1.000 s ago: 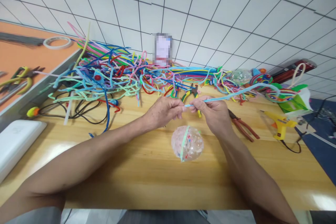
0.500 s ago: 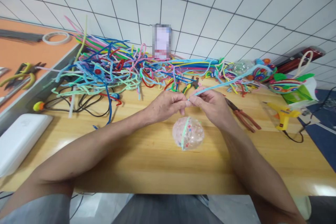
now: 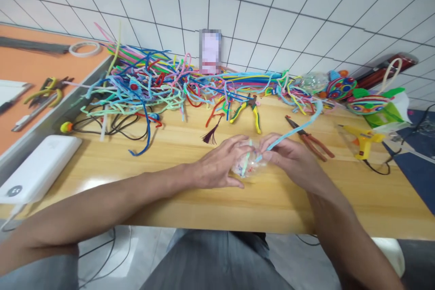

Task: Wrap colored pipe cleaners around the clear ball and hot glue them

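Note:
A clear plastic ball [image 3: 250, 168] with small coloured specks inside rests on the wooden table, a pale green strip around its middle. My left hand [image 3: 219, 163] is curled around the ball's left side, thumb low and fingers over the top, partly hiding it. Pinched in my right hand [image 3: 288, 156] is a light blue pipe cleaner [image 3: 295, 130], its short lower end at the ball's right side and its long end rising to the upper right. The right fingertips are close to the ball; whether they touch it is unclear.
Behind lies a heap of coloured pipe cleaners [image 3: 159, 81]. Yellow-handled pliers [image 3: 256, 118], a dark tassel [image 3: 210, 135], red-handled pliers [image 3: 314, 143] and a yellow glue gun [image 3: 365, 142] surround my hands. A white power bank [image 3: 42, 167] lies left; a phone [image 3: 210, 50] leans against the wall.
Both hands have come down to the ball. My left hand has let go of the pipe cleaner and taken hold of the ball; my right hand has brought the pipe cleaner to its side.

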`<state>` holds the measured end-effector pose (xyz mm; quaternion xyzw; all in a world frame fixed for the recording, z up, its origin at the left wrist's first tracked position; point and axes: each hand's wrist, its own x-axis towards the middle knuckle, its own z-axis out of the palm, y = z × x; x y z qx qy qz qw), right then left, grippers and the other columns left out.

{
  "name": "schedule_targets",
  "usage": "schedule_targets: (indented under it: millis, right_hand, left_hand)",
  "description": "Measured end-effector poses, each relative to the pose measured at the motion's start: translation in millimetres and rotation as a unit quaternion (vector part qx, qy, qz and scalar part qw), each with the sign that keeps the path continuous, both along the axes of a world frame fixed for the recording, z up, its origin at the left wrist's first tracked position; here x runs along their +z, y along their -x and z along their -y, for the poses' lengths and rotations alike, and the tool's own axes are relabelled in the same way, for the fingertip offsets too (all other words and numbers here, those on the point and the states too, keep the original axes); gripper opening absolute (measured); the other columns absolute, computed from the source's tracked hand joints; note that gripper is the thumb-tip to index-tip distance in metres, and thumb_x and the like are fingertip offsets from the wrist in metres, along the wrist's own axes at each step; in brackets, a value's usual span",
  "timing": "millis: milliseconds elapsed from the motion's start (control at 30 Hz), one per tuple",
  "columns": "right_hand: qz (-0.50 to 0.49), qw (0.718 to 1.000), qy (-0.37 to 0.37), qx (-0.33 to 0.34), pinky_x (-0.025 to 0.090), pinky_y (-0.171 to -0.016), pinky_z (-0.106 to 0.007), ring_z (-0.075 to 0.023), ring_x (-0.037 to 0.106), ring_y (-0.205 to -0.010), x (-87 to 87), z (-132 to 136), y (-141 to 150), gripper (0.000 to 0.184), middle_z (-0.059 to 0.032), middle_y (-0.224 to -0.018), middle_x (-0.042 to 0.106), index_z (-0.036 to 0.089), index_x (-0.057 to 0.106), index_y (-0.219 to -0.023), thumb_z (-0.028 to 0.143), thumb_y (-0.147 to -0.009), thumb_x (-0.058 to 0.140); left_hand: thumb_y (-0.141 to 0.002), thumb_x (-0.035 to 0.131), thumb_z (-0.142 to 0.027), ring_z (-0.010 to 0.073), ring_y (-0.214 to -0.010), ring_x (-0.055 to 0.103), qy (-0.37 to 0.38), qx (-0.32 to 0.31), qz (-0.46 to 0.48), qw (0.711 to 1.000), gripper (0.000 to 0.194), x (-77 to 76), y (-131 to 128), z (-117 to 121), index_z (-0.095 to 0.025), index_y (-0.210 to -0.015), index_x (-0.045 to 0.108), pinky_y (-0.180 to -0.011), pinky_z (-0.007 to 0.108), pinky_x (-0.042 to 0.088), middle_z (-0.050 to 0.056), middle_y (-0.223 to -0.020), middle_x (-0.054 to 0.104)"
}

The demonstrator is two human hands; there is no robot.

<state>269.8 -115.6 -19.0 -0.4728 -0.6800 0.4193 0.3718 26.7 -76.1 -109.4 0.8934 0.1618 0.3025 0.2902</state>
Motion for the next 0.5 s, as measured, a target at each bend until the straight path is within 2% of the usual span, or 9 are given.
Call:
schedule_targets:
  millis: [100,167,267,333,400,500]
  right_hand:
    - [0.044,0.998,-0.045,0.009,0.056,-0.088,-0.038,-0.0225,0.07,-0.095,-1.6,-3.3,-2.3,0.019,-0.0042,-0.099,0.075,0.027,0.078,-0.09,0.045,-0.089,0.081]
    - [0.062,0.996,-0.064,0.001,0.055,-0.093,-0.041,-0.0242,0.071,-0.102,-0.6,-6.7,-6.1,0.016,-0.0047,-0.104,0.075,0.027,0.079,-0.091,0.043,-0.089,0.081]
    - [0.068,0.995,-0.076,-0.011,0.053,-0.1,-0.043,-0.0256,0.07,-0.11,-0.7,-10.2,-11.8,0.013,-0.0049,-0.111,0.075,0.028,0.079,-0.092,0.041,-0.091,0.08]
    - [0.055,0.996,-0.065,-0.015,0.05,-0.109,-0.046,-0.0272,0.068,-0.121,-2.7,-11.4,-14.2,0.013,-0.0055,-0.123,0.074,0.029,0.079,-0.093,0.041,-0.091,0.079]
    - [0.03,0.998,-0.043,-0.021,0.044,-0.119,-0.05,-0.0287,0.063,-0.133,-5.4,-12.0,-15.2,0.015,-0.0055,-0.138,0.071,0.029,0.079,-0.095,0.043,-0.092,0.079]
    - [-0.008,1.0,-0.004,-0.024,0.04,-0.124,-0.051,-0.0293,0.058,-0.142,-8.9,-12.5,-14.5,0.016,-0.0047,-0.149,0.066,0.029,0.078,-0.094,0.046,-0.093,0.078]
  left_hand:
    - [-0.075,0.093,-0.044,0.04,-0.154,0.043,0.019,0.006,0.0,1.0,0.096,12.6,-24.7,-13.0,-0.025,-0.153,0.04,-0.121,0.059,0.049,0.02,-0.157,0.047]
    - [-0.071,0.09,-0.035,0.0384,-0.138,0.059,0.031,0.015,-0.01,0.999,0.082,23.6,-36.4,-20.1,-0.024,-0.142,0.05,-0.117,0.058,0.051,0.014,-0.139,0.063]
    - [-0.07,0.085,-0.036,0.0345,-0.112,0.072,0.075,0.045,-0.008,0.996,0.065,30.0,-43.7,-24.9,-0.021,-0.126,0.057,-0.099,0.052,0.061,0.011,-0.118,0.07]
    - [-0.072,0.084,-0.039,0.0347,-0.115,0.071,0.086,0.052,0.017,0.995,0.067,26.1,-43.6,-25.7,-0.021,-0.129,0.054,-0.099,0.052,0.06,0.012,-0.122,0.069]
    - [-0.073,0.083,-0.04,0.0361,-0.126,0.067,0.085,0.052,0.042,0.994,0.073,19.7,-42.1,-26.2,-0.022,-0.136,0.049,-0.106,0.054,0.057,0.015,-0.131,0.067]
    - [-0.074,0.083,-0.039,0.0369,-0.133,0.065,0.094,0.049,0.055,0.993,0.076,14.5,-40.3,-27.5,-0.022,-0.139,0.046,-0.111,0.056,0.055,0.017,-0.138,0.065]
